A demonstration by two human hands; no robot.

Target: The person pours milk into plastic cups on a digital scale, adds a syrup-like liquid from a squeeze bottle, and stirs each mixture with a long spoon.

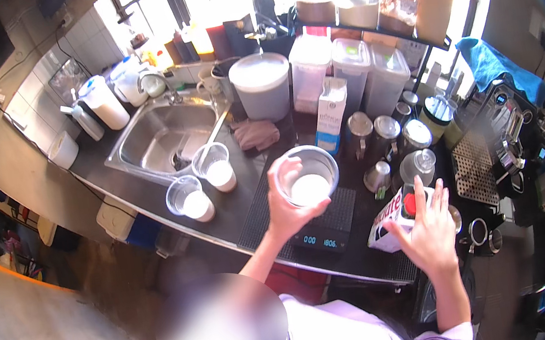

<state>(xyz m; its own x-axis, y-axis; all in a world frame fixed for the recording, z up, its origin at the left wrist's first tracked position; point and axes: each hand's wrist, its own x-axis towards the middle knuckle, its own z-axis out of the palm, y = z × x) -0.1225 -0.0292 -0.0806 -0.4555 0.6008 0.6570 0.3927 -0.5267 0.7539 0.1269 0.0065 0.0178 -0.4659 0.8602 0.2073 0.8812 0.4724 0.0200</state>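
My left hand (284, 199) grips a clear cup (332, 162) with white liquid in its bottom, raised above a black digital scale (344, 207) with a lit display. Fingers spread, my right hand (428, 237) is at a carton (385, 224) with a red cap and partly covers it; whether they touch is hard to tell. Left of the scale, two clear plastic cups stand on the dark counter, a nearer cup (184, 186) and a farther cup (212, 153). Both hold white liquid, and a pale stick-like utensil (216, 131) appears at the farther one.
A steel sink (143, 130) lies at the back left. Behind the scale are a brown cloth (256, 135), a tall carton (332, 110), a lidded bucket (262, 89) and several metal-topped containers (386, 129). An espresso machine (500, 135) stands right, with portafilters (478, 233) near the edge.
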